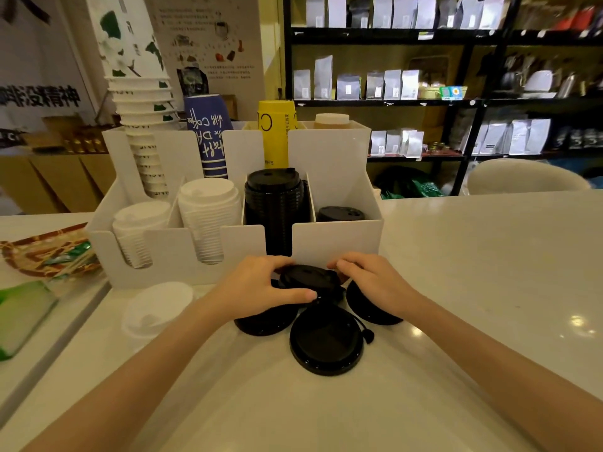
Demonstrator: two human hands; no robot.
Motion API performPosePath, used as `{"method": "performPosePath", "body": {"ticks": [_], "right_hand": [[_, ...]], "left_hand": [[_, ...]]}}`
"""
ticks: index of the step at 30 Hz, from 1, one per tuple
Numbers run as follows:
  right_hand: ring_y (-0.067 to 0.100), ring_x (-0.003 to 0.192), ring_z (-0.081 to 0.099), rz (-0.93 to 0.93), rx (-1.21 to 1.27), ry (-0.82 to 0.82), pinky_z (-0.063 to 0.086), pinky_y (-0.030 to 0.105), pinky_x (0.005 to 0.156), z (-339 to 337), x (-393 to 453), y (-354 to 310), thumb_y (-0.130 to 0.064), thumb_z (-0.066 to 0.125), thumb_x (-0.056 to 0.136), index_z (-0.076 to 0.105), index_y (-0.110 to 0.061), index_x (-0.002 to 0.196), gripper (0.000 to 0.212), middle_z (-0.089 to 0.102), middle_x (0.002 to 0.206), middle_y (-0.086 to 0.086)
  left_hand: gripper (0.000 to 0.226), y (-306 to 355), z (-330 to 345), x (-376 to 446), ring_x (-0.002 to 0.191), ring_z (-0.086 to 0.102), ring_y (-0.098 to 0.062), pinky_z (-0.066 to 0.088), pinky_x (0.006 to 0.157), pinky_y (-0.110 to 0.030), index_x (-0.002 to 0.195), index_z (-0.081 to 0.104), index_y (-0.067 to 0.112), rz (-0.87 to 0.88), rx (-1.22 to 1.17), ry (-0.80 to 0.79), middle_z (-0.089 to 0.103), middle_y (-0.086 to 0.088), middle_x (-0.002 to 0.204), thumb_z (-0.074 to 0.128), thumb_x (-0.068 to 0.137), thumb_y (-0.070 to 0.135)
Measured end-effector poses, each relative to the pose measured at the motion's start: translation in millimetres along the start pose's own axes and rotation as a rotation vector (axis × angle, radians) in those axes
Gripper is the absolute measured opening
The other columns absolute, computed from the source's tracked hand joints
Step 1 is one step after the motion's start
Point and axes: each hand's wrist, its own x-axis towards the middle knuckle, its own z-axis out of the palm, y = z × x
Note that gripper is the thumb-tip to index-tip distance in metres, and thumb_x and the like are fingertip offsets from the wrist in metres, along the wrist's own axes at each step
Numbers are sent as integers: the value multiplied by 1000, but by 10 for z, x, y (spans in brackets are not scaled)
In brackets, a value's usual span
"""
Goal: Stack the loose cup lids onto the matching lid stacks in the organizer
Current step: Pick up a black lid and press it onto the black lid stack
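Hands on the black lid [308, 278] now, both of them, right in front of the white organizer [336, 243]. The left hand [257, 290] curls over the lid's near-left edge, thumb stretched along the rim, fingers partly closed around it. The right hand [368, 282] cups the far-right edge the same way, fingers bent but not fully closed. Between them they grip that one lid, which looks lifted slightly above the others, though I cannot tell whether it has fully cleared them.

Just in front of the organizer, three more loose black lids lie on the worktop [456, 288]: one [261, 324] under the left wrist, one [368, 308] under the right hand, and the nearest one [326, 340] lying flat with its little tethered plug out to the side. A loose white lid [156, 308] sits off the organizer's front-left corner.

Inside the organizer, the tall black lid stack [274, 203] fills the third bay, and a short black stack [339, 213] sits low in the rightmost bay. Two white lid stacks [208, 213] occupy the left bays.

Here is the danger, as I judge it: two black stacks, and the held lid must match one in size. Pick the wrong bay and it will not nest. The tall stack is already high, so a careless press could tilt it. And lifting with wrists so low risks dragging the neighbouring lids or snagging that plug.
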Motion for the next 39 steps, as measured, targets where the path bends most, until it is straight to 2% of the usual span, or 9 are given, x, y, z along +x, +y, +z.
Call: {"method": "performPosePath", "body": {"ticks": [3, 7, 10, 16, 20, 24, 31, 35, 39], "right_hand": [[5, 79, 60, 25, 132, 57, 42, 1, 66, -59, 14, -119, -22, 39, 91, 66, -23, 88, 27, 66, 82, -5], [0, 63, 62, 23, 228, 111, 48, 11, 62, -158, 54, -373, -24, 38, 92, 69, -21, 77, 35, 70, 75, -2], [0, 56, 62, 9, 271, 161, 48, 23, 65, -264, 154, -593, -26, 38, 92, 70, -18, 73, 38, 69, 69, -3], [-7, 57, 58, -103, 309, 333, 40, 2, 48, -379, 470, -984, -24, 36, 92, 69, -12, 75, 38, 65, 72, -2], [2, 82, 58, -128, 376, 402, 40, 9, 60, -338, 649, -1135, -25, 35, 91, 68, -22, 80, 35, 65, 81, -10], [-4, 90, 49, -186, 428, 339, 31, -7, 60, -207, 740, -1166, -28, 30, 93, 58, -38, 86, 30, 58, 91, -17], [-3, 114, 35, -105, 535, 170, 18, 16, 97, -127, 938, -1003, -37, 14, 94, 46, -25, 126, 47, 47, 133, -7], [12, 128, 30, -32, 525, 158, 17, 24, 99, -70, 1020, -883, -39, 16, 94, 41, -24, 131, 47, 39, 141, -1], [7, 119, 34, -19, 541, 141, 19, 23, 97, -46, 1046, -832, -39, 17, 94, 42, -24, 131, 47, 42, 135, -3]], "left_hand": [[92, 45, -127, -4, 103, 50, -6, 37, 87, -20, 125, 45, 27, -8, -56, 4, 58, 7, 117, 50, 48, 76], [81, 197, -402, -33, 86, 56, 10, 39, 66, -4, 115, 55, 29, 61, -146, 66, 60, 23, 92, 57, 46, 71], [78, 281, -623, -25, 88, 56, 8, 39, 70, -7, 109, 59, 29, 88, -155, 180, 63, 18, 91, 58, 44, 71], [80, 352, -966, 77, 88, 55, 10, 42, 67, -7, 111, 58, 28, 155, -115, 377, 65, 13, 97, 59, 45, 72], [79, 305, -1043, 199, 88, 49, 14, 37, 73, -9, 111, 56, 29, 147, -113, 526, 60, 17, 98, 60, 45, 71], [78, 204, -964, 343, 90, 50, 10, 34, 76, -7, 111, 55, 28, 129, -155, 631, 58, 17, 100, 63, 45, 67], [65, 10, -800, 521, 96, 46, -3, 30, 71, -5, 117, 51, 27, 59, -149, 662, 54, 16, 101, 70, 59, 51], [61, -28, -729, 587, 92, 46, -3, 31, 69, -7, 117, 50, 29, 42, -133, 632, 55, 15, 100, 66, 63, 52], [57, -39, -703, 602, 87, 44, -1, 31, 66, -8, 116, 51, 29, 30, -116, 632, 53, 17, 96, 63, 66, 54]]}}
